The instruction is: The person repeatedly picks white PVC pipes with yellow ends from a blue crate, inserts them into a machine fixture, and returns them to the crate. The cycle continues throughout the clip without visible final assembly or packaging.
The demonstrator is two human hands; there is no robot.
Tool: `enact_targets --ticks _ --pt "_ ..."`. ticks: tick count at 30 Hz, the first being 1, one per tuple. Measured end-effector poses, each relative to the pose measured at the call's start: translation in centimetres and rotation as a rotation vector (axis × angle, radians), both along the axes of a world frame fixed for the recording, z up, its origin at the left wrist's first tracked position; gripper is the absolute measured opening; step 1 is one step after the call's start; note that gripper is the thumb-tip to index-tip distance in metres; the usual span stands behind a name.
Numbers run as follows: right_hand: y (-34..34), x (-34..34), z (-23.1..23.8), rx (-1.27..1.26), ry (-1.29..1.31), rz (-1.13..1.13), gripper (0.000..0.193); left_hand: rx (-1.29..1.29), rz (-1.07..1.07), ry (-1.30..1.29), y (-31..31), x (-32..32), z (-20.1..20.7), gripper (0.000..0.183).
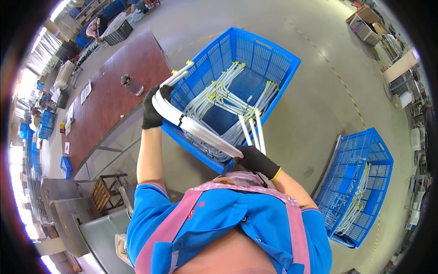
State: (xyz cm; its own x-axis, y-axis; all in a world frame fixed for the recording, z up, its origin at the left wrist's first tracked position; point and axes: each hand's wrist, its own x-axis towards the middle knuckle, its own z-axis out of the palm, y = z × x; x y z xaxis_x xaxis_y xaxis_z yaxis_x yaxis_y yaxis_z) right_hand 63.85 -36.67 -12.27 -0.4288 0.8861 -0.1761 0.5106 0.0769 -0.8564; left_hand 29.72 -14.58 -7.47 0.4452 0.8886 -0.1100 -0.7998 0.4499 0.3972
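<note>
Between my hands is a bundle of bent white tubes (206, 134), a U-shaped piece with a dark tie around its middle. Yellow tips show on its ends at the left; more white ends stand up beside my right hand. My left hand (152, 108), in a dark glove, is closed around the left bend. The right bend is in the grip of my right hand (256, 162), gloved in black with a yellow cuff edge. Just beyond and below the bundle is a large blue plastic crate (267, 48). Inside it lie several similar white bent tubes (223, 93) with yellow tips.
To the left stands a dark red table (109, 93) with a clear bottle (132, 85) and papers. A second blue crate (349, 176) with white tubes sits on the floor at right. Grey cabinets are at lower left. A person (95, 28) bends down at the far left.
</note>
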Motion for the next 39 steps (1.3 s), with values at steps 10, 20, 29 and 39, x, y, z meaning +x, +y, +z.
enact_targets --ticks 10,20,29,39 --pt "9.1 8.5 -3.5 0.416 -0.476 -0.366 0.046 0.713 0.009 1.186 6.5 7.8 -6.8 0.030" --pt "-28.5 11.7 -18.4 -0.370 -0.604 -0.600 0.042 0.072 -0.760 1.175 -10.9 9.5 -21.3 0.028" --pt "-39.6 12.1 -22.2 -0.562 -0.392 -1.097 0.042 0.363 -1.165 1.131 -16.6 24.5 -20.0 0.026" --pt "-54.6 22.0 -17.4 -0.497 -0.370 -1.550 0.030 1.548 -1.371 1.155 -32.4 52.4 -21.0 0.030"
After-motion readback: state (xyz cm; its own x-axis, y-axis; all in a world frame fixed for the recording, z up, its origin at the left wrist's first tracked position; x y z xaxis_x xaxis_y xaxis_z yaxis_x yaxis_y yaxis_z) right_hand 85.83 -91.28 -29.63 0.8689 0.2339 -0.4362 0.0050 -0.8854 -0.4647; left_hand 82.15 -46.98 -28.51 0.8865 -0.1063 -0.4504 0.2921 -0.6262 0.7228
